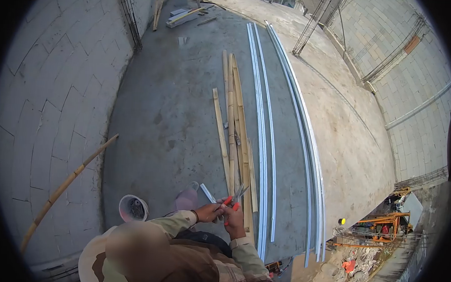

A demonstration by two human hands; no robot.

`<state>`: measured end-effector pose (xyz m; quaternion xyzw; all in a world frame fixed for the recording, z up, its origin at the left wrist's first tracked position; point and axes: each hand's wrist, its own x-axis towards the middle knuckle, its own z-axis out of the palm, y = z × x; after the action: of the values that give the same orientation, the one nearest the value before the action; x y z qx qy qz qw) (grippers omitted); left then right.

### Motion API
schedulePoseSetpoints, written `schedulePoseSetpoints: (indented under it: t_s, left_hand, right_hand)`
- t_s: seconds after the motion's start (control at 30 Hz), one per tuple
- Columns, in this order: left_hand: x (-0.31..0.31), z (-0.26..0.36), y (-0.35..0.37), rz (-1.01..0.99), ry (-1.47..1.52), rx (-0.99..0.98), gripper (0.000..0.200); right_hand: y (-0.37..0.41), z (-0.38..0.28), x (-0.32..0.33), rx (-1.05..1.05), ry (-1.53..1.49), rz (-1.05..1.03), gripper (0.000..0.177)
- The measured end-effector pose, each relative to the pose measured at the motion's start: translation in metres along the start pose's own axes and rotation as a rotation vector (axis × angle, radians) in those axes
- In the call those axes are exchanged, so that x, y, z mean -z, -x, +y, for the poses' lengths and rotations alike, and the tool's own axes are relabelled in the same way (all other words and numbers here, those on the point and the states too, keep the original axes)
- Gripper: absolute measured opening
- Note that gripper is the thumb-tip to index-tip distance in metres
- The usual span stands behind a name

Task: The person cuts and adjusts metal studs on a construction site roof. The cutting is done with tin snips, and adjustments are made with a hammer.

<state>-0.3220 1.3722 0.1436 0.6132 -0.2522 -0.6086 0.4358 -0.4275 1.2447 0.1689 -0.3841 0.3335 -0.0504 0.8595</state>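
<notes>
My right hand [236, 222] is closed round a pair of tin snips [241, 192] with red handles, their grey blades pointing up and away from me. My left hand [209, 212] is closed close beside it, fingers right at a red handle; what it grips is hidden. A short piece of silver metal channel [207, 192] shows just beyond the left hand. Long bamboo poles [231, 116] and wooden strips [220, 136] lie on the floor ahead of both hands, partly behind the snips.
Long silver metal channels [258, 117] run along the floor to the right, with more channels [298, 113] beyond. A bucket [133, 209] and a pinkish container [186, 198] stand at left. A bamboo pole [64, 195] leans by the block wall [58, 85]. The floor edge drops to rubble [363, 260].
</notes>
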Motion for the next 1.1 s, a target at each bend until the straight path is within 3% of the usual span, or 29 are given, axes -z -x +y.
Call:
schedulePoseSetpoints:
  t_s: [0.03, 0.13, 0.17, 0.23, 0.3, 0.37, 0.43, 0.47, 0.5, 0.53, 0.6, 0.63, 0.67, 0.7, 0.77, 0.83, 0.87, 0.9, 0.93, 0.97, 1.0, 1.03, 1.07, 1.1]
  left_hand:
    - [0.026, -0.001, -0.007, 0.006, 0.008, -0.004, 0.038]
    - [0.134, 0.002, -0.023, 0.133, -0.417, -0.173, 0.063]
    - [0.188, 0.025, -0.016, 0.176, -0.346, -0.157, 0.065]
    - [0.300, 0.068, 0.016, 0.323, -0.177, -0.171, 0.071]
    - [0.431, 0.134, 0.065, 0.568, 0.046, -0.261, 0.077]
    - [0.539, 0.264, 0.147, 0.842, -0.119, -0.513, 0.090]
    - [0.622, 0.390, 0.227, 1.128, -0.589, -0.899, 0.093]
    - [0.641, 0.457, 0.265, 1.202, -0.762, -1.123, 0.094]
    - [0.677, 0.474, 0.243, 1.163, -0.750, -1.146, 0.094]
    - [0.710, 0.491, 0.217, 1.132, -0.729, -1.174, 0.094]
    - [0.774, 0.512, 0.154, 1.063, -0.660, -1.203, 0.092]
    - [0.804, 0.519, 0.118, 1.030, -0.614, -1.210, 0.092]
    - [0.833, 0.524, 0.084, 1.007, -0.567, -1.215, 0.091]
    - [0.861, 0.532, 0.051, 1.001, -0.528, -1.230, 0.090]
    - [0.917, 0.562, 0.001, 1.021, -0.493, -1.276, 0.089]
    - [0.972, 0.610, -0.025, 1.064, -0.523, -1.310, 0.088]
    - [0.997, 0.632, -0.038, 1.059, -0.541, -1.293, 0.087]
    - [1.020, 0.654, -0.051, 1.030, -0.554, -1.260, 0.087]
    - [1.043, 0.679, -0.063, 1.027, -0.565, -1.258, 0.086]
    - [1.066, 0.707, -0.069, 1.028, -0.583, -1.263, 0.085]
    - [1.092, 0.738, -0.072, 1.037, -0.608, -1.281, 0.085]
    - [1.120, 0.771, -0.078, 1.047, -0.638, -1.318, 0.084]
    - [1.147, 0.805, -0.086, 1.058, -0.668, -1.370, 0.084]
    - [1.173, 0.834, -0.098, 1.065, -0.686, -1.412, 0.083]
  right_hand:
    - [-0.024, -0.003, -0.003, -0.004, 0.009, -0.004, 0.030]
    - [-0.100, -0.018, -0.001, -0.074, -0.369, 0.291, 0.022]
    - [-0.141, -0.023, 0.016, -0.129, -0.464, 0.382, 0.020]
    - [-0.187, -0.026, 0.045, -0.187, -0.373, 0.581, 0.025]
    - [-0.228, 0.016, 0.114, -0.306, -0.004, 0.834, 0.030]
    - [-0.224, 0.008, 0.103, -0.720, 0.479, 0.918, 0.039]
    - [-0.228, 0.018, 0.108, -0.915, 1.721, 0.297, 0.046]
    - [-0.223, 0.043, 0.136, -0.896, 1.644, 0.204, 0.048]
    - [-0.225, 0.061, 0.149, -0.876, 1.562, 0.124, 0.051]
    - [-0.240, 0.051, 0.123, -0.890, 1.530, 0.162, 0.051]
    - [-0.268, 0.020, 0.058, -1.244, 0.863, 0.349, 0.057]
    - [-0.260, 0.013, 0.049, -1.270, 0.824, 0.394, 0.057]
    - [-0.380, 0.005, -0.026, -1.235, 0.843, 0.425, 0.056]
    - [-0.419, -0.021, -0.042, -1.184, 0.881, 0.449, 0.055]
    - [-0.470, -0.074, -0.035, -1.046, 0.980, 0.458, 0.053]
    - [-0.591, -0.123, -0.052, -0.886, 1.083, 0.402, 0.052]
    - [-0.658, -0.153, -0.073, -0.840, 1.104, 0.365, 0.051]
    - [-0.655, -0.139, -0.100, -0.818, 1.103, 0.333, 0.050]
    - [-0.714, -0.179, -0.119, -0.739, 1.237, 0.281, 0.039]
    - [-0.780, -0.184, -0.100, -0.501, 1.396, 0.260, 0.031]
    - [-0.839, -0.233, -0.111, -0.443, 1.443, 0.137, 0.032]
    - [-0.868, -0.329, -0.191, -0.164, 1.375, 0.162, 0.040]
    - [-0.937, -0.353, -0.199, -0.145, 1.102, 0.428, 0.046]
    - [-0.989, -0.407, -0.232, -0.118, 1.158, 0.403, 0.048]
